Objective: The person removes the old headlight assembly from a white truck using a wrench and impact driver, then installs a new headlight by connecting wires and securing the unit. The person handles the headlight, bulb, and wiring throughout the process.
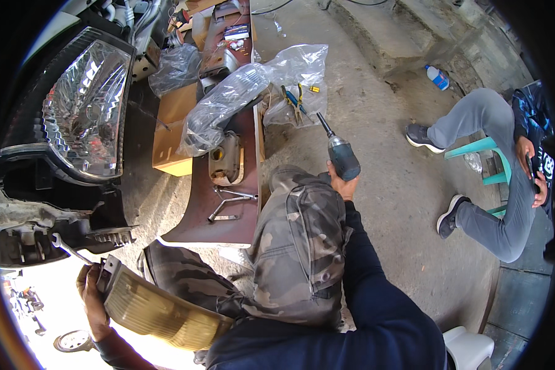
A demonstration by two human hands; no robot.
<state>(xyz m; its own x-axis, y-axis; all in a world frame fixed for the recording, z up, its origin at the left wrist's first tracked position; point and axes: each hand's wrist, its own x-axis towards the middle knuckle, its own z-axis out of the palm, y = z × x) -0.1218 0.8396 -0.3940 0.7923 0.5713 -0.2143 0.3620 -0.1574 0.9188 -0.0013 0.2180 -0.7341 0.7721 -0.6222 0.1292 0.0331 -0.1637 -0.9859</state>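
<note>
At the lower left, my left hand (92, 299) is closed around the end of a yellowed, ribbed vehicle lamp (160, 308). A wrench (71, 248) sticks out from the same hand, its open jaw pointing up and left. My right hand (345, 187) grips a dark cordless power driver (343, 159) beside my camouflage-trousered knee. A long socket bit on the driver points away toward the upper left. Above my left hand, a clear headlight (89, 105) sits in the vehicle's front.
A maroon bumper panel (228, 225) carries a Y-shaped wrench (229, 202), an old lamp housing (226, 160) and a clear plastic bag (228, 108). Pliers (297, 105) lie beyond. A cardboard box (174, 132) stands beside the panel. At right, a person (475, 129) sits on a green stool (475, 148).
</note>
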